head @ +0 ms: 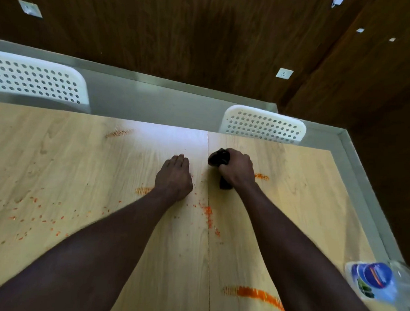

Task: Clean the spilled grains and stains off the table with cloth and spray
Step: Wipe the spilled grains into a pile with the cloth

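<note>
My right hand (pixel 235 167) grips a bunched dark cloth (pixel 219 156) and presses it on the light wooden table (pixel 68 153) just right of the centre seam. My left hand (pixel 174 175) rests flat on the table to the left of the seam, fingers together, holding nothing. Orange grains (pixel 207 211) lie scattered near the seam below my hands and spread across the left part (pixel 34 217). Orange stains mark the table at the far middle (pixel 119 133), beside my left wrist (pixel 143 190), beside my right hand (pixel 261 176) and near the front (pixel 256 294). A spray bottle (pixel 373 282) with a blue label stands at the right edge.
Two white perforated chairs stand at the far side of the table, one at the left (pixel 34 79) and one at the right (pixel 264 124). Dark wooden wall panels with sockets (pixel 284 73) rise behind. The table's right edge runs close to a grey ledge (pixel 362 178).
</note>
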